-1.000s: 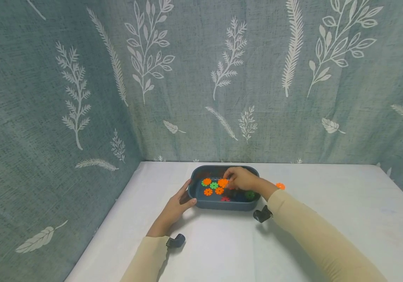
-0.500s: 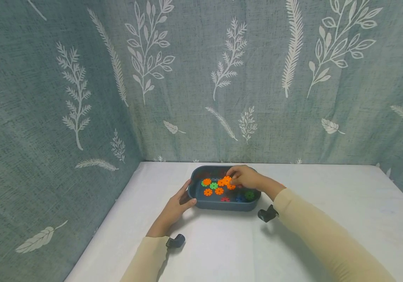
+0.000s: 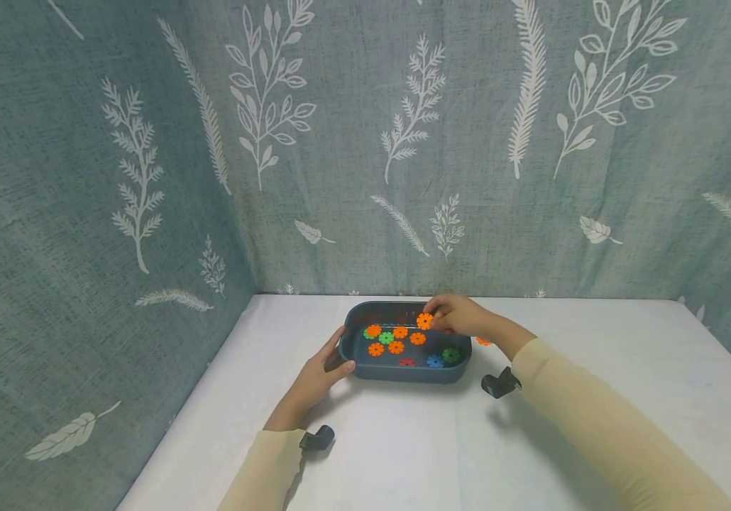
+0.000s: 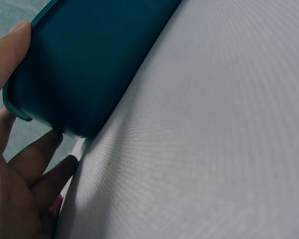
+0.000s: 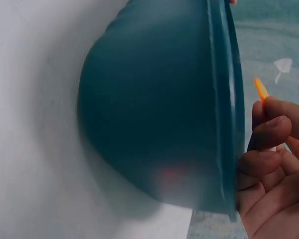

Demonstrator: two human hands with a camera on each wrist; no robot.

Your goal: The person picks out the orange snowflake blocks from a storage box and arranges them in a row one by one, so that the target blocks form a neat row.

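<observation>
A dark blue-green plastic tub [image 3: 397,372] stands on the white table with several flower-shaped plastic discs lying in it, among them orange [image 3: 418,338], green [image 3: 386,338] and blue [image 3: 435,361] ones. My left hand [image 3: 311,380] holds the tub's left end, its thumb on the front wall [image 4: 94,59] and its fingers against the end. Above the tub's right half, my right hand [image 3: 461,316] pinches an orange flower-shaped disc [image 3: 425,321] between thumb and fingers. The right wrist view shows that disc [image 5: 260,88] edge-on at the fingertips, beside the tub's rim.
Another orange disc [image 3: 484,341] lies on the table [image 3: 397,447] to the right of the tub, partly behind my right wrist. A patterned grey-green curtain [image 3: 353,142] hangs behind the table and along its left side.
My right hand has lifted the pinched orange disc from the others and moved right and slightly up. The blue disc is now uncovered. My left hand stays on the tub.
</observation>
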